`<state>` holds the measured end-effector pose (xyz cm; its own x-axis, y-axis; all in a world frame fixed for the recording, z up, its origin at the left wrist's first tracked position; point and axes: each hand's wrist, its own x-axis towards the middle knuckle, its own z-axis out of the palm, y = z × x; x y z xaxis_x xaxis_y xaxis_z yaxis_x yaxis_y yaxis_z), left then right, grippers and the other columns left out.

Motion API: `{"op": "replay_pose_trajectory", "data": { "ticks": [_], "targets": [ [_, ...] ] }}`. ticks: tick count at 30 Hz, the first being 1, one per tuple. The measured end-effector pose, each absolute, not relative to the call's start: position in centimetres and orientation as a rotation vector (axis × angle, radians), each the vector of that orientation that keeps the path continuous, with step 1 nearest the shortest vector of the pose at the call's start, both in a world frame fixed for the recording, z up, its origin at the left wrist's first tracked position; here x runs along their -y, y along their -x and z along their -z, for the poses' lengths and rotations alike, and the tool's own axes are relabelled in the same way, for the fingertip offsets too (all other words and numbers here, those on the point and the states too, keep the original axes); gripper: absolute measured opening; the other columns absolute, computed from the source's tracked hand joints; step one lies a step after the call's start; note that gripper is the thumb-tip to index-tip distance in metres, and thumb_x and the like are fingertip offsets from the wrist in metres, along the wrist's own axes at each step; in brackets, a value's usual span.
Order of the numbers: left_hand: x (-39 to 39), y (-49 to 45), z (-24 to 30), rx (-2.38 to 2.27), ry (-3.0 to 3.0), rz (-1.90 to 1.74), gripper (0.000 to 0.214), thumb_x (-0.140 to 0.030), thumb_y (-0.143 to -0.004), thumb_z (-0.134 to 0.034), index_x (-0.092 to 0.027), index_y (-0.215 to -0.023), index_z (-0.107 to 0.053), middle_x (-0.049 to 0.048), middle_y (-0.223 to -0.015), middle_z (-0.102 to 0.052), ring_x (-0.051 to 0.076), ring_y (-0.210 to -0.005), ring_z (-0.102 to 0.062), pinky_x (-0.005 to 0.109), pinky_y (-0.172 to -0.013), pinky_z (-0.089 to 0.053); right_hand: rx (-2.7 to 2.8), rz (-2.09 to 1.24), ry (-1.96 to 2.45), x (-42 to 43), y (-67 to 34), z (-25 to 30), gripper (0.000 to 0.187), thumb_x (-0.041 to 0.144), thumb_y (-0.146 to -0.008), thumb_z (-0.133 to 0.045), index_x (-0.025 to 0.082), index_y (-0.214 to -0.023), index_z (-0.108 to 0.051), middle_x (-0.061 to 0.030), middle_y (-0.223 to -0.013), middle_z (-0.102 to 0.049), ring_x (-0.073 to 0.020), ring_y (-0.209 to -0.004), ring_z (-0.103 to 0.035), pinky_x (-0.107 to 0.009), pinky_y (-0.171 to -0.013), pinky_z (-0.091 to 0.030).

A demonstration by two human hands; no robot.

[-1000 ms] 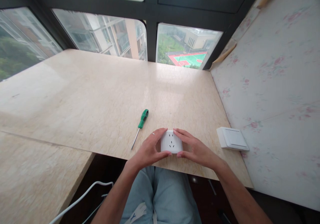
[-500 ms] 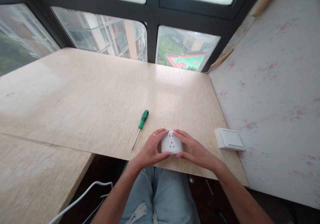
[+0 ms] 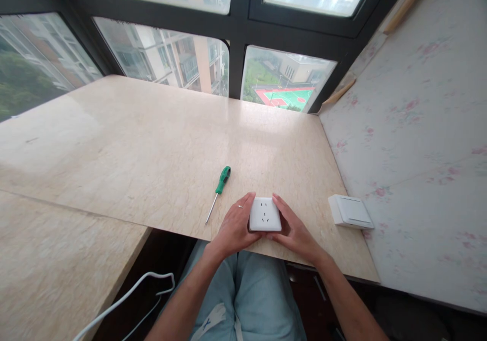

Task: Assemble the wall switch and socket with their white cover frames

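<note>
A white wall socket (image 3: 265, 214) with several slots in its face is held near the front edge of the stone counter. My left hand (image 3: 236, 224) grips its left side, a ring on one finger. On the right side my right hand (image 3: 294, 229) is closed around it, fingers along the edge and thumb by the lower corner. The thumbs come close together below the socket, partly tucked under it. A green-handled screwdriver (image 3: 218, 194) lies to the left of my left hand, its tip towards me, touched by neither hand.
A white switch box (image 3: 350, 212) sits at the right, against the flowered wall (image 3: 422, 143). The counter (image 3: 160, 138) runs back to dark-framed windows. A white cable (image 3: 129, 293) hangs at the lower left, beside my legs, in the gap under the counter edge.
The thumbs have slid from the socket's front edge to lower down, partly under it. The socket looks slightly raised and tilted. The whole view has shifted a little.
</note>
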<state>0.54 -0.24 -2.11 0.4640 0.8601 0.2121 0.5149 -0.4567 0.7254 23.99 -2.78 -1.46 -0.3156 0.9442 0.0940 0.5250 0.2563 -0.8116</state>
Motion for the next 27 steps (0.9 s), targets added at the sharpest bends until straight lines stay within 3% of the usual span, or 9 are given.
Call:
{"op": "replay_pose_trajectory", "data": {
  "ticks": [8,20,27],
  "targets": [
    [0.3,-0.3,1.3,-1.144,-2.014,-0.865,0.102,-0.032,-0.071,-0.082,-0.021,-0.155,-0.025,0.0201,-0.151,-0.047,0.038,-0.14,-0.048,0.058,-0.113,-0.043,2.001,-0.675,1.356,3.2,-23.1,2.1,0.093,0.039,-0.084,-0.078,0.032,-0.16,-0.025,-0.0128,-0.164,-0.037,-0.0306,-0.152,-0.034,-0.055,-0.122,-0.035],
    [1.2,-0.1,1.1,-1.09,-1.985,-1.044,0.097,-0.043,-0.078,-0.081,-0.022,-0.154,-0.026,0.0197,-0.148,-0.05,0.036,-0.141,-0.047,0.058,-0.115,-0.041,1.786,-0.868,1.369,3.6,-23.3,2.9,0.103,0.04,-0.077,-0.082,0.025,-0.161,-0.024,-0.0198,-0.159,-0.043,-0.0339,-0.144,-0.047,-0.057,-0.118,-0.039],
    [0.9,-0.5,1.4,-1.058,-1.818,-1.082,0.1,-0.041,-0.073,-0.085,-0.024,-0.153,-0.028,0.0163,-0.15,-0.047,0.034,-0.14,-0.047,0.055,-0.115,-0.041,1.658,-0.817,1.218,4.6,-23.0,2.4,0.078,0.039,-0.087,-0.074,0.027,-0.155,-0.037,-0.0168,-0.153,-0.052,-0.0298,-0.134,-0.058,-0.052,-0.112,-0.049]
  ]
}}
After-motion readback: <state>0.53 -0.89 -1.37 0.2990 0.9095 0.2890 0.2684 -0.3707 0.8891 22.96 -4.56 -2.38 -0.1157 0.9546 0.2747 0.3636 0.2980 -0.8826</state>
